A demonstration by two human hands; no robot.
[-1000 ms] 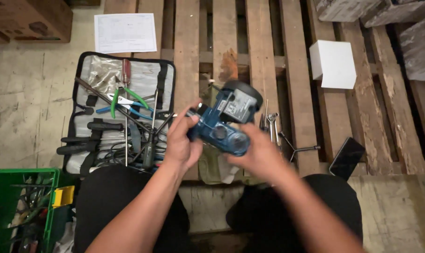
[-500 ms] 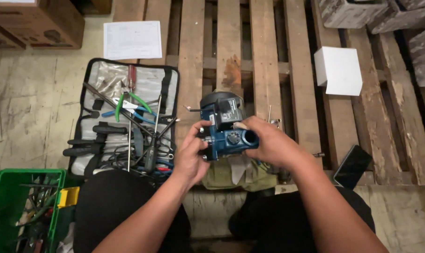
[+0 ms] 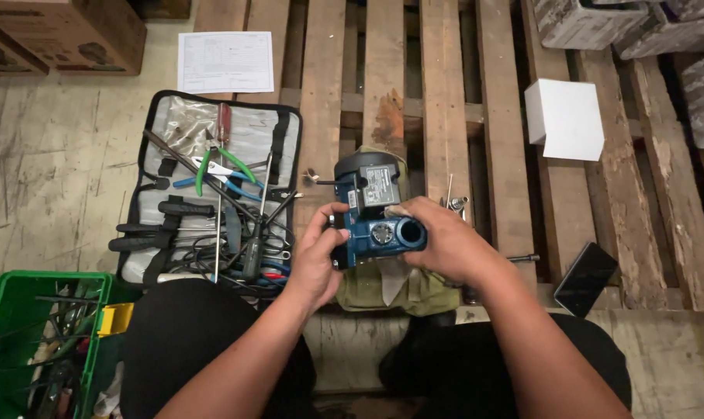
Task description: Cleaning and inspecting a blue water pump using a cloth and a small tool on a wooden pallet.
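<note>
Blue metal pump body with a dark grey round motor housing (image 3: 375, 217) sat at the centre of the frame, held just above a wooden slatted pallet (image 3: 445, 93) and over an olive-green cloth (image 3: 383, 283) that lay under it. Both hands gripped it: the left hand (image 3: 314, 260) clasped the pump's left end, fingers curled round the blue casting, and the right hand (image 3: 445, 240) wrapped over its right side, thumb near the open round port that faced the camera. The grey housing pointed toward the top of the frame.

To the left of centre an open black and grey tool roll (image 3: 212, 194) lay on the concrete floor, holding green-handled pliers (image 3: 220, 167), a red-handled screwdriver (image 3: 224, 124) and several black-handled tools. A white printed sheet of paper (image 3: 226, 62) lay above the roll. A green plastic crate (image 3: 34, 341) filled the lower left corner. At the right a white square box (image 3: 565, 120) rested on the pallet, and a black phone (image 3: 586, 268) lay lower right, near the right forearm. A brown cardboard box (image 3: 57, 31) stood in the upper left.
</note>
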